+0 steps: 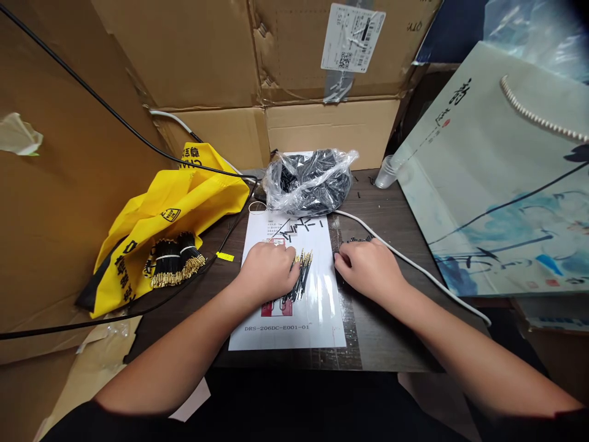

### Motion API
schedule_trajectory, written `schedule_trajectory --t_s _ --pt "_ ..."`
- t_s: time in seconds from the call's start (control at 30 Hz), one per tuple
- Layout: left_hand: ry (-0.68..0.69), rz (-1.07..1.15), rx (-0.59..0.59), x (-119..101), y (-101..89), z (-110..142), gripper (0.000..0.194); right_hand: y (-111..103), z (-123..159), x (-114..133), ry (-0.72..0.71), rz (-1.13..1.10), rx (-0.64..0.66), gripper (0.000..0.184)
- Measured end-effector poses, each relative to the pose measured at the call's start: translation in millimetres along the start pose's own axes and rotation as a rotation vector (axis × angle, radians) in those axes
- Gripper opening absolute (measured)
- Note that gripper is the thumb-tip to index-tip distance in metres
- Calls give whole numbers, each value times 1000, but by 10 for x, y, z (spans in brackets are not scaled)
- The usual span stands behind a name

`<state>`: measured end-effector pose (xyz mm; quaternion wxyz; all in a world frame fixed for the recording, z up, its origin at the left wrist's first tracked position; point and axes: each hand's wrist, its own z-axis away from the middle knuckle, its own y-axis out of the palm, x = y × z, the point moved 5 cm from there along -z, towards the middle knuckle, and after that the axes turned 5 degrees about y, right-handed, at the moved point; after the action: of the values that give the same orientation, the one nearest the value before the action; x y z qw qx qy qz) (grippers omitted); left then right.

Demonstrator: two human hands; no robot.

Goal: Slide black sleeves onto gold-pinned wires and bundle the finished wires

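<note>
My left hand (270, 270) is closed in a loose fist over a printed sheet (322, 319); its fingers curl out of sight. Right beside its fingertips lies a bunch of thin black wires (302, 276) with gold-coloured metal ends, apparently resting on the sheet. Whether the hand grips any of them is hidden. To the right of the sheet, my right hand (370, 270) is also closed, thumb against curled fingers, and what it may hold cannot be seen. Small black pieces (356, 240) lie just behind its knuckles. More short black tubes (294, 230) are scattered on the sheet's top part.
Behind the sheet sits a clear plastic bag (313, 184) full of black pieces. Tied bundles of gold-tipped black wires (172, 261) lie on a yellow bag (151, 196) at left. A white cable (414, 264), plastic cup (388, 173), paper bag (510, 166) and cardboard boxes (193, 55) surround the table.
</note>
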<state>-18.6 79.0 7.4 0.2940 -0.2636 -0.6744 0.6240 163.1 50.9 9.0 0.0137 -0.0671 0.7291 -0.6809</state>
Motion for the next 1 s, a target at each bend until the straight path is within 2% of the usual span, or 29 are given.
schedule_trajectory --t_s 0.13,0.33,0.47,0.63,0.7,0.8,0.9,1.0 --pt "3 -1 25 -12 4 -8 30 -54 -301 100 -82 -94 -57 17" --pt "-17 27 40 23 -10 -22 29 165 -745 220 -95 -117 -56 18" --pt "-45 136 -12 53 -41 -25 28 252 -789 258 -89 -94 -64 20" --pt "-54 256 -116 53 -109 -3 23 227 -731 265 -88 -76 -102 20" --pt "-37 298 -190 47 -153 5 24 185 -713 269 -100 -185 -124 17" --pt "14 347 -312 40 -205 14 28 71 -631 265 -133 -534 -196 15" --pt "93 408 -427 33 -216 34 23 -44 -413 220 -118 -860 -317 20" --pt "169 429 -495 8 -195 59 22 -42 -128 172 -42 -1070 -341 19"
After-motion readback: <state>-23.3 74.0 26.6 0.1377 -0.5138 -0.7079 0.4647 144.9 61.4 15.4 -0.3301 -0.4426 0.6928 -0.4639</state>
